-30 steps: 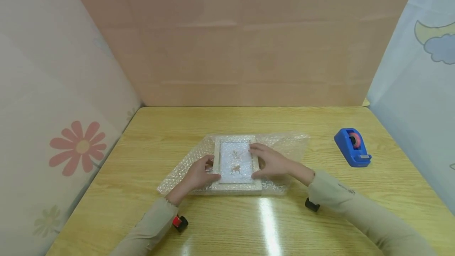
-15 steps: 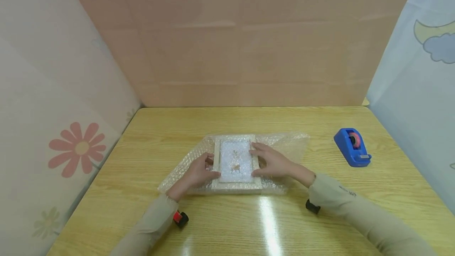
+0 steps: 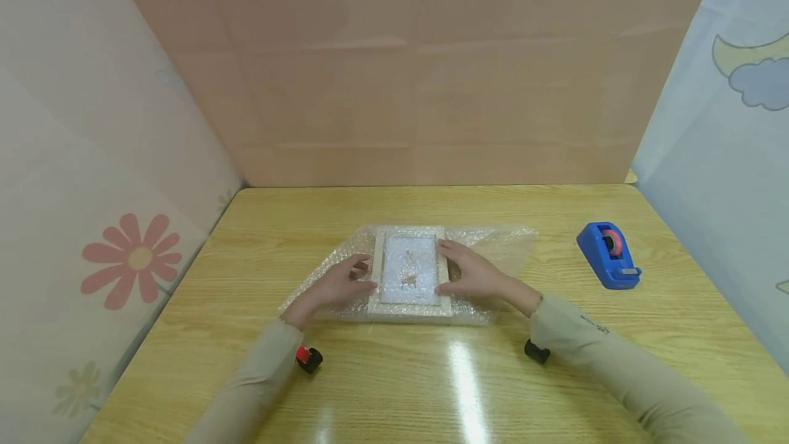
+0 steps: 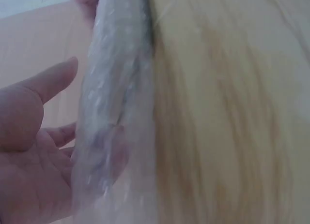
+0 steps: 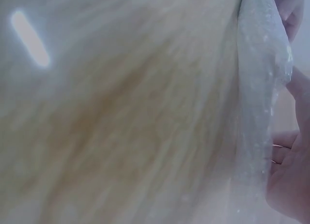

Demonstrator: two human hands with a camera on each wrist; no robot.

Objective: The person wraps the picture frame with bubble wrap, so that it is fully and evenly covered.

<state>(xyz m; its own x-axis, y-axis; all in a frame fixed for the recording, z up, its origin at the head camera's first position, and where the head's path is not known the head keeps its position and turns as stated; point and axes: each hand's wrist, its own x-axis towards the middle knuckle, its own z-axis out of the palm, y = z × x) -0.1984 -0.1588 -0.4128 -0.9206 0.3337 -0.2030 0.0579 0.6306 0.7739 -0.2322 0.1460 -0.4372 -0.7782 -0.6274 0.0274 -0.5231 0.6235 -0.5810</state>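
Note:
A pale-rimmed picture frame (image 3: 411, 310) with a small deer-like figure on a white ground lies in the bubble wrap (image 3: 493, 242) at mid-table. My left hand (image 3: 335, 281) is at the frame's left edge, thumb and fingers spread apart along it. In the left wrist view its fingers show through the clear wrap (image 4: 116, 79), while the thumb stands away from it. At the opposite edge, my right hand (image 3: 474, 274) has its fingertips and thumb tip at the border. The right wrist view shows that thumb reaching the wrap (image 5: 259, 88), with the other fingers loosely bent.
A blue tape dispenser (image 3: 610, 255) with a pink roll stands at the right on the wooden table (image 3: 394, 389). Loose flaps of wrap spread out to both sides of the frame. Black wrist cameras show below both forearms. A brown backdrop (image 3: 407, 74) closes the far side.
The picture frame and wrap have shifted a little away from me in the last half second. Both hands have moved the same way with them. The tape dispenser stays in place.

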